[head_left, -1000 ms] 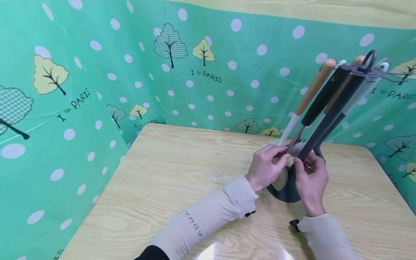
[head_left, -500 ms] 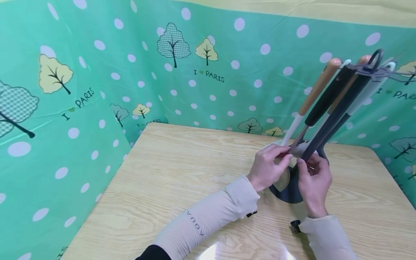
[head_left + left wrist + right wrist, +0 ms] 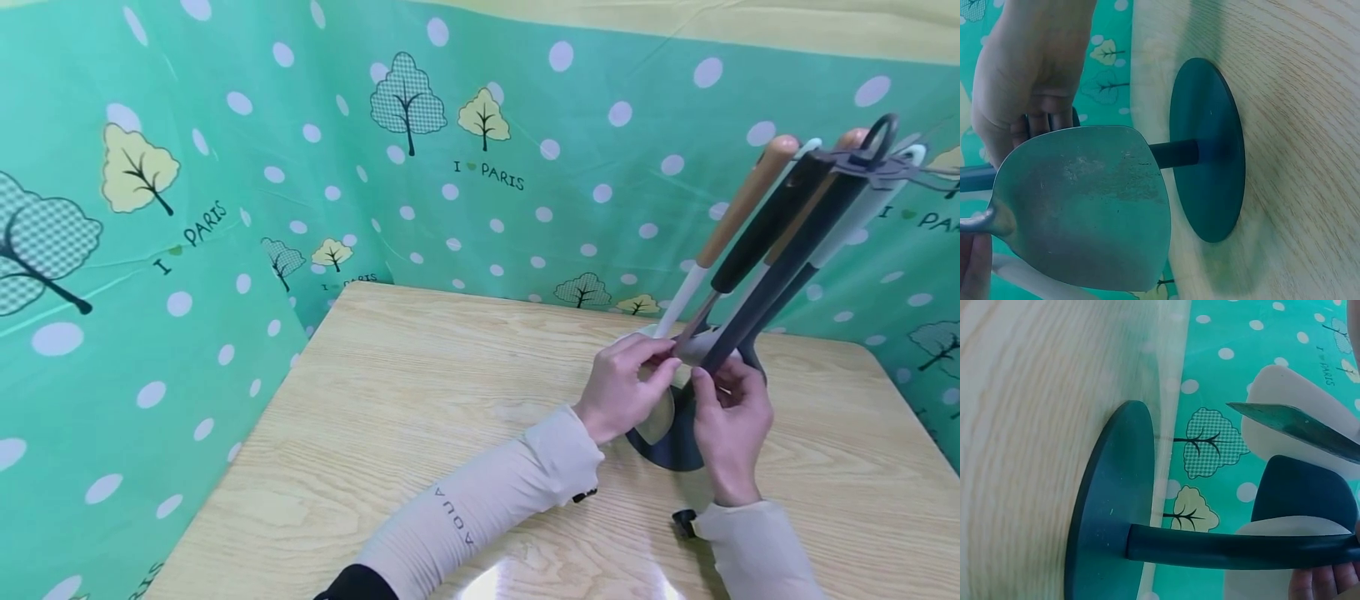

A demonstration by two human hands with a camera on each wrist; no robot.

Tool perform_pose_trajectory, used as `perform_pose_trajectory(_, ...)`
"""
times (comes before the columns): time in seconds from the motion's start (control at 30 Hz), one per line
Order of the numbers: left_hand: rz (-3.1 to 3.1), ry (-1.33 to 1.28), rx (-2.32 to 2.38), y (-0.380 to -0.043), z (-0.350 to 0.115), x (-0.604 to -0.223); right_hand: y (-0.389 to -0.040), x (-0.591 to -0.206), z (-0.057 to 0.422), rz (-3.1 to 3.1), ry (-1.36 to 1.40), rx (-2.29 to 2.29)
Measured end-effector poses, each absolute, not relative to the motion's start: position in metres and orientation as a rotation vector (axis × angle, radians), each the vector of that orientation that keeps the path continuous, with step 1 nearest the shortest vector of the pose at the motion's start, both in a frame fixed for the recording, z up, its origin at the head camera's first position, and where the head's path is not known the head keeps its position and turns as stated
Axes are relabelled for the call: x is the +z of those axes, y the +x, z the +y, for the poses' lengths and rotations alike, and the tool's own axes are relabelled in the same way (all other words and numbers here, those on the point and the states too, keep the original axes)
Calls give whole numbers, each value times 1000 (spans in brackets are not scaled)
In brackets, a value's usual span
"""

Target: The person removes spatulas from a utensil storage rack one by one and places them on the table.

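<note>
A dark utensil stand (image 3: 780,279) rises from a round base (image 3: 1210,156) on the table, with several kitchen utensils hanging from its top. My left hand (image 3: 626,379) pinches the neck of a metal turner with a black handle (image 3: 765,225). The turner's scuffed blade (image 3: 1085,206) hangs in front of the pole in the left wrist view and appears edge-on (image 3: 1297,425) in the right wrist view. My right hand (image 3: 733,425) grips the stand's pole, thumb in front and curled fingers (image 3: 1322,581) behind. Some fingertips are hidden by the utensils.
Behind the turner hang utensils with wooden handles (image 3: 750,200) and pale heads (image 3: 1297,412), plus a dark flat-headed utensil (image 3: 1304,487). The wooden table (image 3: 450,375) spreads left of the stand. Green patterned cloth (image 3: 450,183) encloses the back and left side.
The head view has turned slightly left, so the whole scene sits a little farther right. Both hands keep their holds, and the turner stays in place on the stand.
</note>
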State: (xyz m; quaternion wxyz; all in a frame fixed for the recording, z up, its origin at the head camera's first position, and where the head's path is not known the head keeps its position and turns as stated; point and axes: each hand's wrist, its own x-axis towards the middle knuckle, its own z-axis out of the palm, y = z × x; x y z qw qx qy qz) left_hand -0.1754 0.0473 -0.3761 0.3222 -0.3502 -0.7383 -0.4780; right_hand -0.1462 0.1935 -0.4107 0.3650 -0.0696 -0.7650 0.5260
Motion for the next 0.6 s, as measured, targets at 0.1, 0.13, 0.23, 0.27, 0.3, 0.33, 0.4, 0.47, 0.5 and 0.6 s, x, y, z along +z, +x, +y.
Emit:
perform_pose_trajectory(0.1,-1937,-914,-1249,-175,48,-376,-147,-411,194,-1982,-184,1347)
perform_pose_trajectory(0.13,-1936,-912,-1248,-175,48,-376,-147,-411,194,-1988,-184,1344)
perform_pose_trajectory(0.23,-1932,-914,-1249,-175,48,-376,-147,-411,195,-2007,-192,1336)
perform_pose_trajectory(0.27,-1932,-913,-1249,-175,48,-376,-147,-411,195,-2013,-195,1332)
perform_pose_trajectory(0.3,-1933,-913,-1248,-175,48,-376,-146,-411,195,-2016,-197,1329)
perform_pose_trajectory(0.33,-1933,-913,-1247,-175,48,-376,-146,-411,195,-2019,-199,1327)
perform_pose_trajectory(0.4,-1934,-913,-1241,-174,48,-375,-146,-411,195,-2018,-199,1321)
perform_pose_trajectory(0.47,-1936,-911,-1237,-174,48,-375,-145,-411,194,-2019,-197,1312)
perform_pose_trajectory(0.5,-1937,-911,-1236,-174,48,-375,-145,-411,194,-2017,-194,1312)
perform_pose_trajectory(0.6,-1940,-913,-1235,-174,47,-375,-145,-411,194,-2019,-192,1312)
